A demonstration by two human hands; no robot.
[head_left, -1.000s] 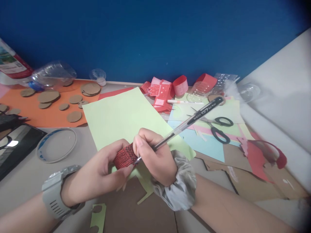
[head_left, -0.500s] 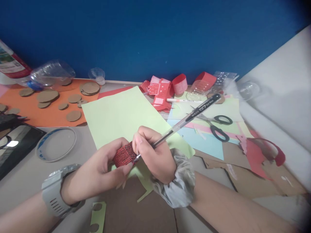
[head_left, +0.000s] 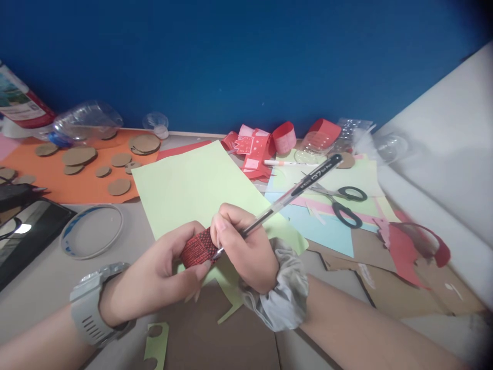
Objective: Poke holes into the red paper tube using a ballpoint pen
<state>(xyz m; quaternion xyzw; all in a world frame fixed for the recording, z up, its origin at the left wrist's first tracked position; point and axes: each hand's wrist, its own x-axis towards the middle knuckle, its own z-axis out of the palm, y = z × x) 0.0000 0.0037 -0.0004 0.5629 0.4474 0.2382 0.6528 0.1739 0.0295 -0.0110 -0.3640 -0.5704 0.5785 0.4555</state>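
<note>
A small red piece with black line and dot markings point(head_left: 197, 248), seemingly a rolled paper strip, is pinched between the thumb and fingers of my left hand point(head_left: 173, 267). My right hand point(head_left: 244, 244) grips a clear gel pen point(head_left: 290, 194) with a black cap end pointing up and right. The pen's tip meets the red piece near my left thumb. Behind and beneath both hands lies a light green paper sheet point(head_left: 188, 177). My right fingers hide part of the red piece.
Scissors point(head_left: 341, 203) lie on coloured papers point(head_left: 327, 226) at right. Red paper rings point(head_left: 284, 137) stand by the blue wall. Cardboard discs point(head_left: 79, 155) rest on orange paper point(head_left: 90, 187). A tape ring point(head_left: 92, 231), a phone-like black device point(head_left: 31, 236) and a plastic bottle point(head_left: 87, 123) are left.
The pen's upper end has tipped slightly down and left, while its tip stays at the red piece. The whole view has shifted a little; both hands keep their grips.
</note>
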